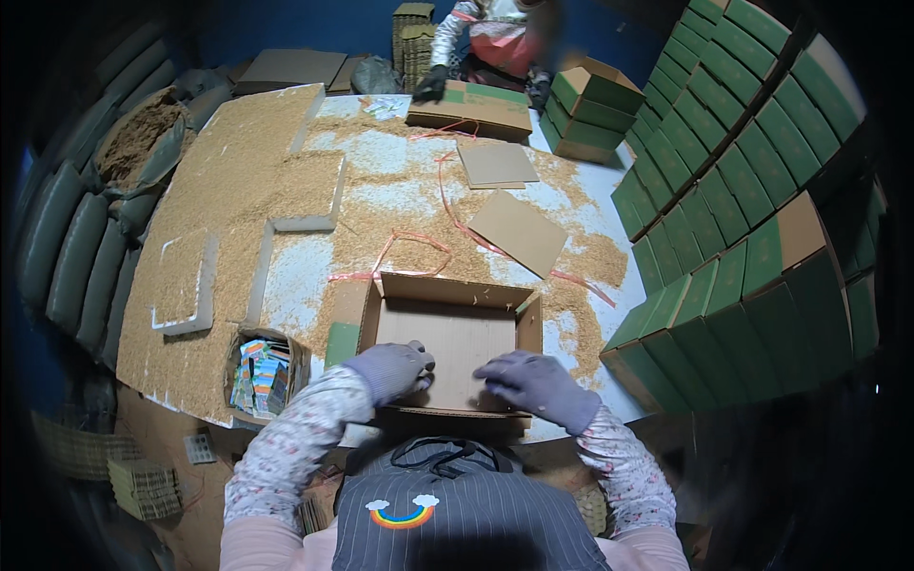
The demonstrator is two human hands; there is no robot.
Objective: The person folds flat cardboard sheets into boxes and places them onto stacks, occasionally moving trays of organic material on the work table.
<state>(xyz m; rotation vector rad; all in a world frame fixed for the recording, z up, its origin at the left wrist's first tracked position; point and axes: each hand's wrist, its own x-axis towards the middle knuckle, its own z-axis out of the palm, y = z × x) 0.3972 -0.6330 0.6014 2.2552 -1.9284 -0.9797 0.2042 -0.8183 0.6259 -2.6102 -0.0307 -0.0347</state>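
An open cardboard box stands right in front of me at the near edge of the table, its bare brown bottom showing. Over its left near part is my left hand, in a grey glove. The fingers curl inward, and whatever they may hold is hidden. My right hand, gloved alike, reaches over the right near corner with fingers stretched toward the middle of the box and apart. Nothing shows between them. A green flap sticks out beside the box's left wall.
Straw-coloured shavings cover much of the white table. Left of the box, a carton holds colourful cards. Cardboard sheets and pink twine lie beyond. Green boxes are stacked right. Across the table, another person handles a long box.
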